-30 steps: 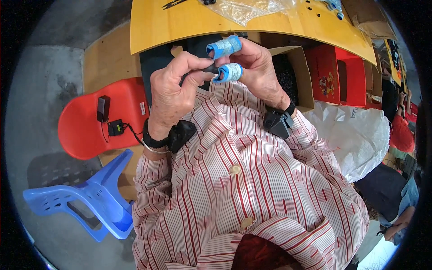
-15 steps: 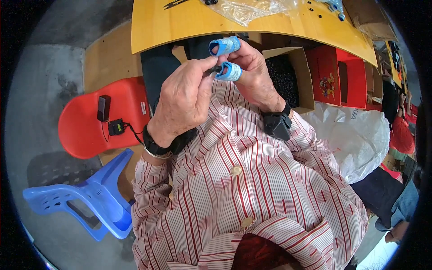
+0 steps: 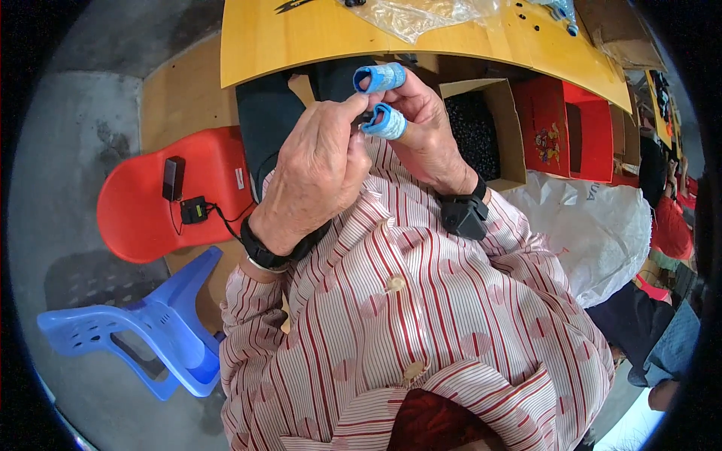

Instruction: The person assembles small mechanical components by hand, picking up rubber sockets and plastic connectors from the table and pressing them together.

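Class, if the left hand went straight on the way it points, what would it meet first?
Probably the right hand, at its blue-wrapped fingers, just up and to the right; depth there is unclear.

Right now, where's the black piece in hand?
In the head view's upper centre, the black piece sits between the left hand and the right thumb's blue wrap, near the yellow table.

Yellow tbl, on it clr plastic bag, dk pointed tool, sm blk pcs, blue pcs
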`<state>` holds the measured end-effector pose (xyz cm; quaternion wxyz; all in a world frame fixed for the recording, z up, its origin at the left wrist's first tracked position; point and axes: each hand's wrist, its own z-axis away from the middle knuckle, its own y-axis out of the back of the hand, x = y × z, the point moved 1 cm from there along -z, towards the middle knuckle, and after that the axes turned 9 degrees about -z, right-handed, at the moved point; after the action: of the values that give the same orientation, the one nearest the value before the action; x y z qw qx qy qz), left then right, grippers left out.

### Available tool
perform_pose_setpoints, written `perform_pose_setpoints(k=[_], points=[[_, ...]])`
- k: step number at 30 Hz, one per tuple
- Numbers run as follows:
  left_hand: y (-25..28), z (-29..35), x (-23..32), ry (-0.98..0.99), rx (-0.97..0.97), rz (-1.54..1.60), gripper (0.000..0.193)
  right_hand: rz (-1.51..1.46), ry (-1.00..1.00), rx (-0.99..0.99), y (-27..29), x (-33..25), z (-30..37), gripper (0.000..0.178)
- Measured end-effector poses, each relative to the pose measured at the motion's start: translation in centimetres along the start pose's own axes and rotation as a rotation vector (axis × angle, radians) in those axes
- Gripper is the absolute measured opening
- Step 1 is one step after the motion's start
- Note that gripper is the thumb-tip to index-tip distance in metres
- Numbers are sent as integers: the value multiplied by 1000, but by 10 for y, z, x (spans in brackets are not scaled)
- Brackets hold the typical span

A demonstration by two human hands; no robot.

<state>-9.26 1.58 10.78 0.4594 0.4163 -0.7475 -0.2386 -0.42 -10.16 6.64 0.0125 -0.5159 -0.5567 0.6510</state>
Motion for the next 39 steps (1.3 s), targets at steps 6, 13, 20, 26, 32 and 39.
perform_pose_setpoints(k=[6, 13, 20, 26, 32, 39], points=[[1, 1, -1, -37, 20, 13, 42, 29, -10, 29, -3, -1, 2, 35], [4, 3, 2, -20, 17, 10, 35, 93, -16, 19, -2, -2, 6, 38], [5, 5, 3, -21, 6, 38, 35, 79, -36, -5, 0, -2, 7, 38], [-1, 5, -1, -27, -7, 55, 37, -12, -67, 46, -2, 2, 3, 32], [-1, 8, -3, -30, -49, 18, 40, 75, -50, 14, 4, 6, 5, 30], [-3, 11, -4, -11, -56, 14, 40, -138, -170, -20, 4, 4, 2, 30]])
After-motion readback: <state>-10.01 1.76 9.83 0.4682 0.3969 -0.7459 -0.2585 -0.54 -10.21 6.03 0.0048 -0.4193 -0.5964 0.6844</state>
